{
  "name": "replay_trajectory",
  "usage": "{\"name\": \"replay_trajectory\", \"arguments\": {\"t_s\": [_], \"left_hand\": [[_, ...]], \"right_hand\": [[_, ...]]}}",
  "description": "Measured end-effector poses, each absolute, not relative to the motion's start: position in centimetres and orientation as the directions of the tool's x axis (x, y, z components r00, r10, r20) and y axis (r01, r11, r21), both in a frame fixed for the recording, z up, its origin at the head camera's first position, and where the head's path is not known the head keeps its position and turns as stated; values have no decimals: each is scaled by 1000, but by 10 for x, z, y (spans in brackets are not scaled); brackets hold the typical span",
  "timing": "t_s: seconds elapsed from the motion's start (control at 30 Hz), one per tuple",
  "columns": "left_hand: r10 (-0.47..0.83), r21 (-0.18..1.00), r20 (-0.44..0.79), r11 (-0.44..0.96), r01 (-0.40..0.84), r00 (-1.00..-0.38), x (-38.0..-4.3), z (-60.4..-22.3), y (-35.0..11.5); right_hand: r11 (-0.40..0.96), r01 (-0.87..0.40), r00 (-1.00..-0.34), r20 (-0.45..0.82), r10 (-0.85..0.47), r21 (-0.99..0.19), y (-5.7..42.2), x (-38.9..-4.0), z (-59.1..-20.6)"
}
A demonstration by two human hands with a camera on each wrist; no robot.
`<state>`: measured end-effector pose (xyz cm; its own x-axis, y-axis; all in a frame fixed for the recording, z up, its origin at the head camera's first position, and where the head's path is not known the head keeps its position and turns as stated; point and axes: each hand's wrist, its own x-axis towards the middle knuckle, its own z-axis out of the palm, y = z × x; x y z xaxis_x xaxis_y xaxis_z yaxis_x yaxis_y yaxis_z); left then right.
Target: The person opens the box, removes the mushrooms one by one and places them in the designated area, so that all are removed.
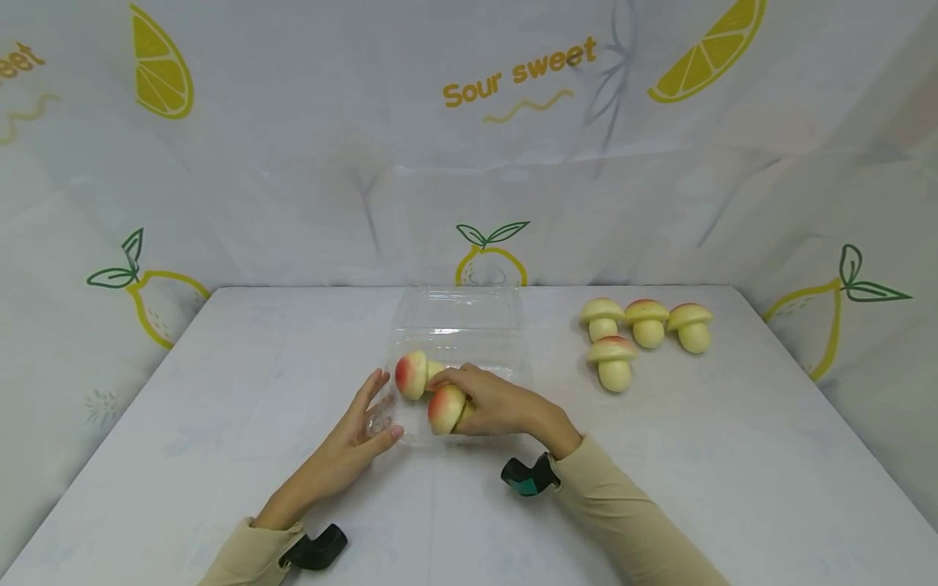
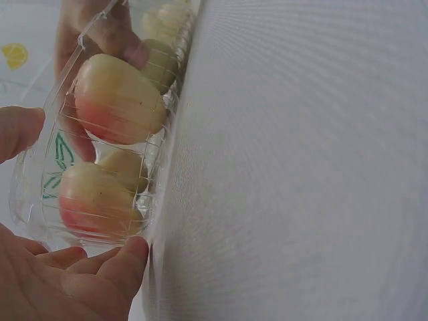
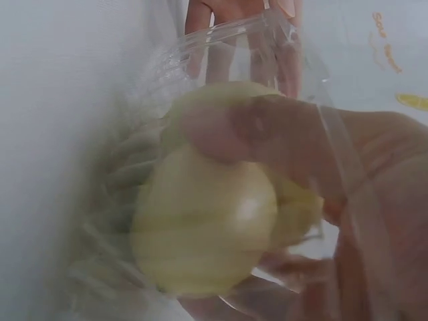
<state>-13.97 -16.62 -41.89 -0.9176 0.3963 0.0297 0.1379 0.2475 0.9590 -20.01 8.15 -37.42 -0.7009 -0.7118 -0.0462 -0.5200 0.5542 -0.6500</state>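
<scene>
We see a see-through box (image 1: 409, 419) in the middle of the white worktop (image 1: 183, 456), with its lid (image 1: 458, 313) open at the back, near the far edge. To the left of the box, a wide stretch of worktop runs out to the slanted side edge, and there is more white room in front. Our right hand (image 1: 493, 400) reaches into the box and grips the front mushroom (image 1: 445, 409), its red top facing left. The back mushroom (image 1: 414, 375) lies on its side in the box, close to that hand, so there is little room between them; we cannot tell if the fingers touch it. Our left hand (image 1: 359, 439) rests against the left side of the box with its fingers spread, and the box wall stands between it and the mushrooms. Four more mushrooms (image 1: 613, 363) sit to the right, three in a row and one just in front. A cloth (image 1: 293, 187) with lemons hangs behind the worktop.
</scene>
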Motion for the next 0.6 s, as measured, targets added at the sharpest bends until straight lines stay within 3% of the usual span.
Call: {"name": "replay_trajectory", "arguments": {"t_s": [0.3, 0.6], "left_hand": [[398, 960, 38, 241, 144, -917, -140, -420, -167], [398, 963, 33, 234, 137, -917, -140, -420, -166]], "right_hand": [[551, -588, -677, -13, -736, -591, 84, -202, -375], [541, -473, -740, -20, -673, -696, 91, -200, -371]]}}
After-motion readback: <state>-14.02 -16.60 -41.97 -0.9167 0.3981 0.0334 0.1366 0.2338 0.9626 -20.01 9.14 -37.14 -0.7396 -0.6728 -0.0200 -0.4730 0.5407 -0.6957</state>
